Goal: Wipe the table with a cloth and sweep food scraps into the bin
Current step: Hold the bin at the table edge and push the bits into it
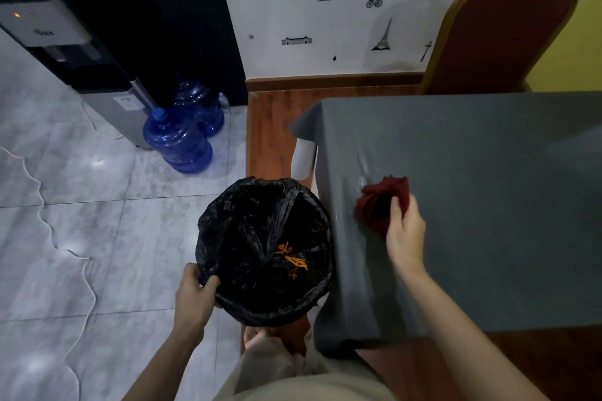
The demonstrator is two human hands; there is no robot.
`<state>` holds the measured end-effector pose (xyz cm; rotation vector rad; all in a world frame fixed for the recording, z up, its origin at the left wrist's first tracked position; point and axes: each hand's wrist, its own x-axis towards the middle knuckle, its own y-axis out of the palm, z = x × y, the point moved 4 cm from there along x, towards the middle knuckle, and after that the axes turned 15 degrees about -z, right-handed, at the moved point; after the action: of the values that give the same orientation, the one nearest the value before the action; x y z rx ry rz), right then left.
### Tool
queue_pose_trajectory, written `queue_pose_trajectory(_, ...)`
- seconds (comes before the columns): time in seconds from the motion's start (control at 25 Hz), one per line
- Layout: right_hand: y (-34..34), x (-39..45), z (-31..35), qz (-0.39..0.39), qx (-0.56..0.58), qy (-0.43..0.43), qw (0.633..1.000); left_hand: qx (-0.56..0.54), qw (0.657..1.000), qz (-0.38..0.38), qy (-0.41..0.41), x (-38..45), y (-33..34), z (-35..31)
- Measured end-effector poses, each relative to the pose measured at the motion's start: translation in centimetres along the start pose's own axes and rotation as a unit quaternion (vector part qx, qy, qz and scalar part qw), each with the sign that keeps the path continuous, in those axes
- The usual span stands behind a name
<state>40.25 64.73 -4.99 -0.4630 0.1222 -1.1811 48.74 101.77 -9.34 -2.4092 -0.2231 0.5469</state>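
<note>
Cloth [382, 202] bunched on table [488, 205] near left edge, bin [260, 251] held just below.

Dark red cloth gripped in right hand [405, 231], fingers curled and clamped around the wad, pressed on the grey table cover close to the edge nearest the bin. Left hand [195, 293] pinching the near rim of the black-lined bin, thumb and fingers closed on the liner, mouth held against the table side. Orange scraps [293, 259] already lying inside the liner; no scraps discernible on the visible table surface, small wet sheen beside the cloth. For a clean sweep: keep the bin rim tucked tight under the table edge, no gap. Draw the cloth flat toward the edge in one stroke, pressure even. Avoid dragging the loose table cover into folds that trap crumbs. Steady the liner so it does not collapse inward.
</note>
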Motion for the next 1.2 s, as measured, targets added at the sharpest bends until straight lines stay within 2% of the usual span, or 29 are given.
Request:
queue_pose_trajectory(0.08,0.7,0.0,-0.8,0.052,-0.035,-0.03,0.998,0.0,1.0,-0.008,-0.002,-0.2,0.1,-0.1)
queue_pose_trajectory(0.16,2.1,-1.5,-2.0,0.137,-0.091,-0.078,0.983,-0.003,1.0,-0.015,-0.004,-0.6,0.2,-0.2)
queue_pose_trajectory(0.28,4.2,-4.9,-2.7,0.229,-0.145,-0.181,0.945,-0.006,1.0,-0.028,-0.011,-1.2,0.3,0.2)
queue_pose_trajectory(0.56,4.2,-7.6,-2.4,0.359,-0.161,-0.333,0.857,-0.032,0.998,-0.037,-0.047,-1.6,0.6,2.4)
queue_pose_trajectory(0.64,2.7,-6.1,-1.8,0.339,-0.166,-0.308,0.873,-0.042,0.997,-0.025,-0.052,-1.4,0.5,2.8)
queue_pose_trajectory(0.72,0.6,-4.3,0.6,0.3,-0.109,-0.256,0.913,-0.05,0.997,-0.011,-0.053,-0.9,0.3,3.0)
queue_pose_trajectory(0.8,-1.4,-2.9,2.5,0.275,-0.057,-0.241,0.929,-0.052,0.998,-0.003,-0.047,-0.3,0.0,3.0)
queue_pose_trajectory(0.88,-2.9,-2.0,2.3,0.226,-0.081,-0.232,0.943,-0.057,0.998,0.003,-0.042,0.5,-0.5,2.8)
queue_pose_trajectory(0.92,-3.2,-1.7,1.2,0.209,-0.138,-0.226,0.941,-0.06,0.997,0.007,-0.041,0.9,-0.8,2.7)
queue_pose_trajectory(0.96,-3.4,-1.9,-0.2,0.228,-0.215,-0.216,0.925,-0.063,0.997,0.011,-0.038,1.3,-1.0,2.7)
queue_pose_trajectory(1.04,-3.4,-3.3,-2.9,0.311,-0.321,-0.236,0.863,-0.069,0.997,0.022,-0.036,2.3,-1.5,2.8)
queue_pose_trajectory(1.08,-3.4,-4.1,-3.4,0.33,-0.339,-0.236,0.849,-0.072,0.996,0.028,-0.038,2.7,-1.7,2.9)
queue_pose_trajectory(1.2,-2.1,-7.4,-0.2,0.26,-0.314,-0.244,0.88,-0.091,0.993,0.045,-0.062,4.4,-1.9,4.1)
